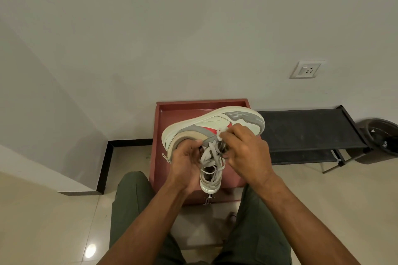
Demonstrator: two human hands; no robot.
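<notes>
Sneaker [213, 121], markings unreadable, is gripped by the left hand [185, 158] while the right hand [247, 150] pinches its grey lace [210, 153].

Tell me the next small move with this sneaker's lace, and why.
Probably the right hand should pull its pinched lace end taut: the flat grey laces lie loose and crossed, while the left hand steadies the cream, grey and red high-top sneaker at its collar.

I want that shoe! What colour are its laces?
Light grey laces on the sneaker, clearest in the head view.
</notes>
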